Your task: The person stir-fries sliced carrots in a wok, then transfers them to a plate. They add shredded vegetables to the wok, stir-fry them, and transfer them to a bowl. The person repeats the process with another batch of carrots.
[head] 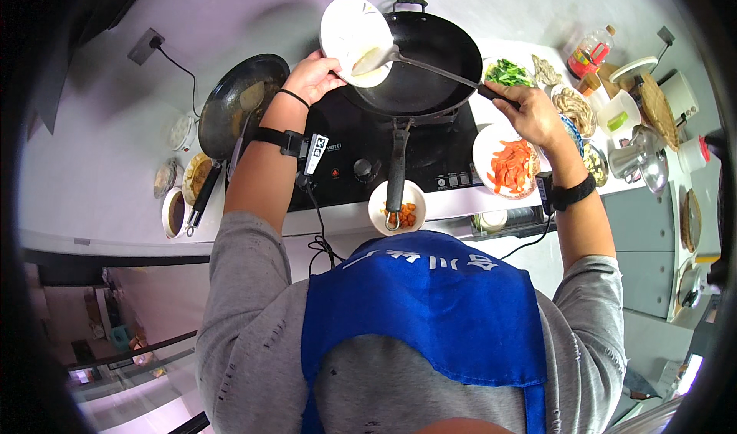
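Note:
My left hand (318,76) grips the rim of a white bowl (354,28), tilted over the left side of a black wok (440,48). A little pale residue shows low inside the bowl. In my right hand (532,111) is the black handle of a metal spatula (440,72); its blade reaches into the bowl's lower part. The wok sits on a black cooktop (339,134), its handle (397,166) pointing towards me. Beneath that handle's end stands a small bowl (377,201) of orange-brown pieces (407,215).
Below my right hand is a plate of sliced red-orange vegetable (513,166); chopped greens (509,72) lie beyond. A second wok (230,109) leans at left near a cup of dark liquid (174,212). An oil bottle (590,54) and metal pot (630,160) stand right.

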The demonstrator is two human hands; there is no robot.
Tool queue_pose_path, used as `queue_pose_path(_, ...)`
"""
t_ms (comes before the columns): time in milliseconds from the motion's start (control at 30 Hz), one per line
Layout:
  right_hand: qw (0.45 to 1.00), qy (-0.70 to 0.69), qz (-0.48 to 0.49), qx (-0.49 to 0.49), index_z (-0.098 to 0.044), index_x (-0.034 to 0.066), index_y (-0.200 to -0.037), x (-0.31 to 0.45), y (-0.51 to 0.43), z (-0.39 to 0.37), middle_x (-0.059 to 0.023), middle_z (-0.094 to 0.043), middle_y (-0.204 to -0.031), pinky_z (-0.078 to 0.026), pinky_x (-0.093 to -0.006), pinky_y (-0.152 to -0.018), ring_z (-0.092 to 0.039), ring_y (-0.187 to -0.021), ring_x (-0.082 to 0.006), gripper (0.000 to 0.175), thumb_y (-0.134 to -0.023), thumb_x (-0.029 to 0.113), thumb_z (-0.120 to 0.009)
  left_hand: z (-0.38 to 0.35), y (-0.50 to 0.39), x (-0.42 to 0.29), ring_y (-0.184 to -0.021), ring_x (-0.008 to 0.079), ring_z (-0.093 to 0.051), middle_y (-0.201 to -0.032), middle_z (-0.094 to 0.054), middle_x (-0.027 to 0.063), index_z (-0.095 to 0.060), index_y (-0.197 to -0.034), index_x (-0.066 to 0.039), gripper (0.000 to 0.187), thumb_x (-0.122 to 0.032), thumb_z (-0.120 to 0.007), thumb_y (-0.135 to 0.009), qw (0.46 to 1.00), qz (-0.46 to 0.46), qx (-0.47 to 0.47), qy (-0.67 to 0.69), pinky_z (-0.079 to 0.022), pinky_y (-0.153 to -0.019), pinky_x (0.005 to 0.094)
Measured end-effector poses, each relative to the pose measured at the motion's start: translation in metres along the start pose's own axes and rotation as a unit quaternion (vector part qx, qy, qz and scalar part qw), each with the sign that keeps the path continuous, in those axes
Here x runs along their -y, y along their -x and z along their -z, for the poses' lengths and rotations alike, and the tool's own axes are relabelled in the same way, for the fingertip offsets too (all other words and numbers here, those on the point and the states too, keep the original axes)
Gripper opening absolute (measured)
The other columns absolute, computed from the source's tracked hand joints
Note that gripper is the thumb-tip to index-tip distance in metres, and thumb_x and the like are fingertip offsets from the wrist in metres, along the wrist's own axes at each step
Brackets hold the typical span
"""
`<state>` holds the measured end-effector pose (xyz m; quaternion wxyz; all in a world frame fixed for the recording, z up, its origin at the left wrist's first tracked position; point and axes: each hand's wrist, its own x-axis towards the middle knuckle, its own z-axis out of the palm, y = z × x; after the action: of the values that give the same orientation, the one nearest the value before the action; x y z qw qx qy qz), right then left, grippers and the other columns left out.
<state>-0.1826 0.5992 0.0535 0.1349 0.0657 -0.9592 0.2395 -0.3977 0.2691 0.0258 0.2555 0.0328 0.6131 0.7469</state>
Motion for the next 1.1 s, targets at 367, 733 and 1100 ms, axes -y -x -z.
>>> queue_pose_path(367,0.988,0.148,0.004,0.037,-0.065,0.0150,-0.113,-0.015,-0.010,0.017,-0.0160,-0.066,-0.089,-0.049,-0.0384,-0.068,-0.062,-0.078,-0.0331,0.031,-0.083,0.019,-0.062,-0.011,-0.009,0.016,-0.101,0.0323,-0.060,-0.115,-0.053,0.0189,-0.036,-0.126,0.004,0.050,0.006,-0.048,-0.077,0.998,0.047,0.007,-0.051,-0.050,-0.089,0.0450)
queue_pose_path(733,0.985,0.172,-0.013,-0.015,-0.066,0.0230,-0.112,0.002,-0.018,0.009,-0.0172,-0.066,-0.087,-0.050,-0.0429,-0.071,-0.063,-0.080,-0.0351,0.029,-0.083,0.026,-0.058,-0.027,-0.013,0.010,-0.103,0.0316,-0.060,-0.116,-0.054,0.0188,-0.038,-0.125,0.005,0.051,0.009,-0.047,-0.076,0.994,0.022,0.018,-0.108,-0.052,-0.087,0.0425)
queue_pose_path(1100,0.999,0.018,-0.025,0.032,-0.062,0.0101,-0.116,0.011,-0.006,0.021,-0.0189,-0.066,-0.095,-0.049,-0.0332,-0.074,-0.065,-0.080,-0.0276,0.032,-0.086,0.018,-0.060,-0.010,-0.006,0.009,-0.100,0.0332,-0.061,-0.116,-0.052,0.0216,-0.032,-0.128,0.006,0.052,0.009,-0.045,-0.078,0.996,0.005,-0.014,-0.087,-0.052,-0.087,0.0447)
